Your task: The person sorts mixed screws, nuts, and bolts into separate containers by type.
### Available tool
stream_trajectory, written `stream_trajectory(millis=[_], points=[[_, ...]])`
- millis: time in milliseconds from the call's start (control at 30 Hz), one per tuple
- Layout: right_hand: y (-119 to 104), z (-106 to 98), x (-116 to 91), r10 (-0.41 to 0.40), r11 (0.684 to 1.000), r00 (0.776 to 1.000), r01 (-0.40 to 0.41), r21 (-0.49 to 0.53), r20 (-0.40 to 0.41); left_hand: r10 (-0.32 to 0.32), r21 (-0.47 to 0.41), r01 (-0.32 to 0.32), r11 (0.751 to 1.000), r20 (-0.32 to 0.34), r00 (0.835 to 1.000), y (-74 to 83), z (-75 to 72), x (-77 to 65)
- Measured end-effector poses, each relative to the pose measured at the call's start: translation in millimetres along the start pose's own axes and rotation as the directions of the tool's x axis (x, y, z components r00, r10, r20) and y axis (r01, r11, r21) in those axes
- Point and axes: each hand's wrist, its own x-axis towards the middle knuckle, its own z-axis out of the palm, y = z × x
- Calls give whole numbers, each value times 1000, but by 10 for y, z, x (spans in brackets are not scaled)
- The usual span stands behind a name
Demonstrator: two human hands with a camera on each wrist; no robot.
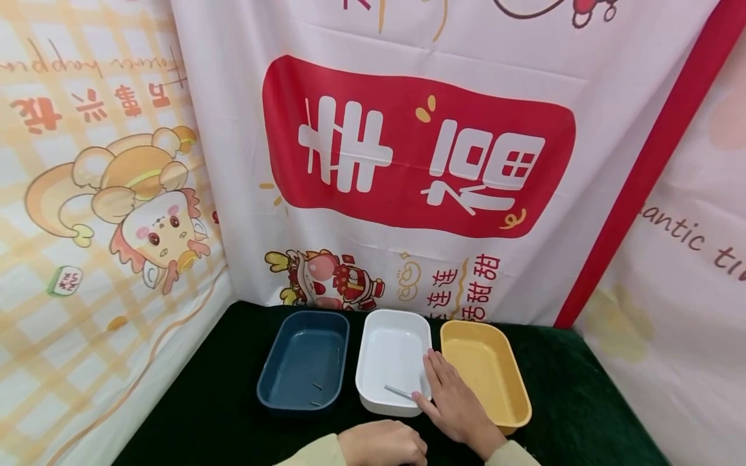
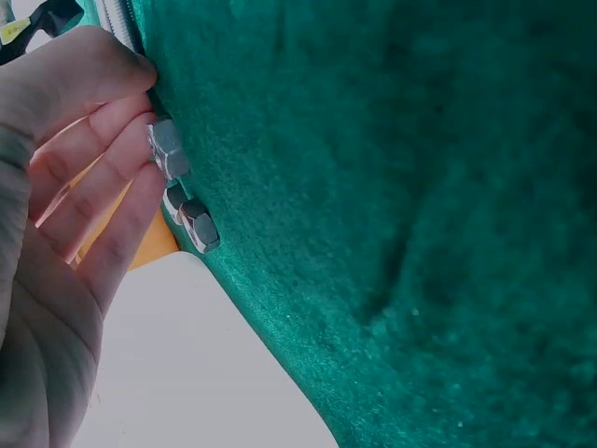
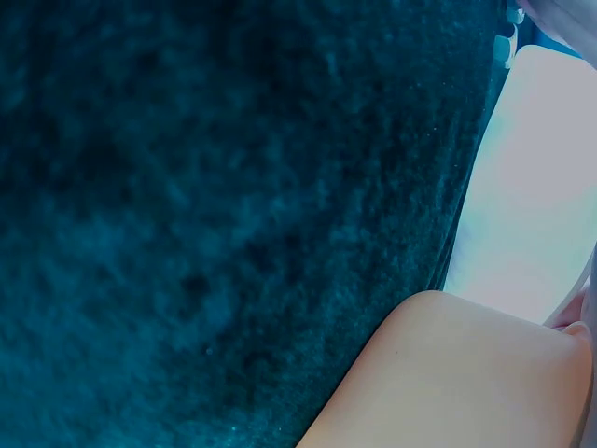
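My left hand (image 1: pixel 384 443) is in front of the white tray (image 1: pixel 389 409), low over the dark green cloth. In the left wrist view its fingers reach out almost straight, fingertips right at several metal hex nuts (image 2: pixel 168 149) on the cloth. A ridged metal rod (image 2: pixel 119 21) shows just past the thumb. My right hand (image 1: pixel 457 404) lies over the right side of the white tray, fingers extended, beside the yellow tray (image 1: pixel 515 388). A slim silver rod (image 1: pixel 399 393) shows within the white tray's outline, one end at the right thumb; I cannot tell if it is held.
On the left stands a blue tray (image 1: pixel 303 353) with a few small metal pieces (image 1: pixel 317 386) inside. A black and yellow object (image 2: pixel 37 28) shows past the left thumb. Printed cloth hangs (image 1: pixel 419 272) behind the trays and along both sides.
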Motion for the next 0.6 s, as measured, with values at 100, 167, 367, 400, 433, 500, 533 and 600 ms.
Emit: stream_trajectory(millis=[100,167,367,400,433,500,533,600], points=[[-3,-4,-4,-7,1000,1000,7,6,-7,-16,-46,16,999,6,1000,-2,2,8],[-6,-4,-9,-15,1000,1000,15,7,-8,-25,-70,26,997,12,1000,5,0,10],[-14,-15,-26,-11,1000,1000,11,10,3,-18,-64,19,998,7,1000,25,1,7],[-14,-17,-27,-11,1000,1000,11,12,4,-15,-60,15,998,4,1000,26,-1,3],[-11,-19,-26,-12,1000,1000,12,11,4,-14,-57,14,998,2,1000,26,-2,-2],[-5,-24,-22,-18,1000,1000,18,9,-2,-13,-52,13,999,-1,1000,27,-13,-16],[-2,-27,-19,-21,1000,1000,21,7,-6,-14,-54,14,998,-1,1000,29,-23,-24],[4,-32,-15,-21,1000,1000,21,3,-8,-18,-52,18,998,-3,1000,33,-42,-44]])
